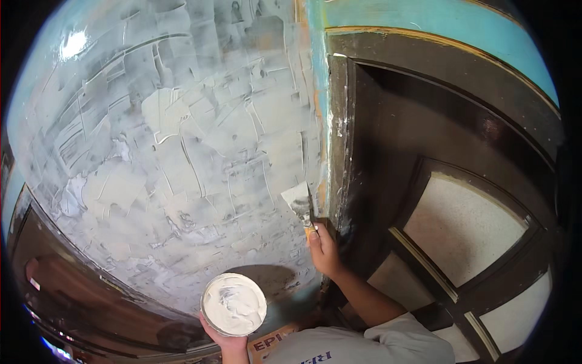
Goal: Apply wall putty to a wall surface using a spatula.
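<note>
My right hand [325,250] is closed round the yellow handle of a putty knife [299,201], whose wide blade lies at the wall's surface beside the door frame. Whitish filler smears the blade. My left hand [229,343] holds a round tub of white putty [234,304] from below, low in front of me. Its top is uncovered, and the paste inside is swirled. Most of the left fingers are hidden behind the tub. The wall [200,139] is coated in patchy grey and white filler with ridges and knife marks.
A dark brown door [388,139] with pale panels stands to the right, its scuffed frame [339,139] bordering the filler. Turquoise paint [388,13] shows above it. Dark wooden furniture or panelling [73,279] lies at lower left. A bright glare spot sits on the upper left wall.
</note>
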Demonstrator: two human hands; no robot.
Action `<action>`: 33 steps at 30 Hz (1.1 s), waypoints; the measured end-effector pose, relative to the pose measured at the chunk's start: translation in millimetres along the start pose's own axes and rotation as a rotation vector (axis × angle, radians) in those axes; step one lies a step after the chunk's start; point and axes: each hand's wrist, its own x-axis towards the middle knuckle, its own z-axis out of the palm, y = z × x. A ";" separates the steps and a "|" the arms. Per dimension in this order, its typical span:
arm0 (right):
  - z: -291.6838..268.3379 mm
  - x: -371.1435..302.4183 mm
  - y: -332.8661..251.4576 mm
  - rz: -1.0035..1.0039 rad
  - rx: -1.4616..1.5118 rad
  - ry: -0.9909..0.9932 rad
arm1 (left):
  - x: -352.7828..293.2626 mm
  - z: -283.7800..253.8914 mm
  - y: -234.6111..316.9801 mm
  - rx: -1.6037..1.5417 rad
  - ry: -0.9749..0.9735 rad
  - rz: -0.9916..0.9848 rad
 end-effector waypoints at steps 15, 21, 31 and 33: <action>10.2 27.9 -14.4 0.022 -0.025 -0.016 | -13.8 28.2 -4.9 -0.068 0.032 -0.031; -7.1 -22.2 25.8 0.018 -0.017 0.001 | -7.9 19.3 -9.6 -0.004 0.011 0.003; 0.5 -30.7 49.7 0.112 -0.043 -0.065 | -6.4 21.1 -16.5 -0.048 -0.008 -0.062; -0.3 -26.7 34.3 0.095 -0.025 -0.078 | -9.1 22.0 -15.5 -0.075 -0.049 -0.064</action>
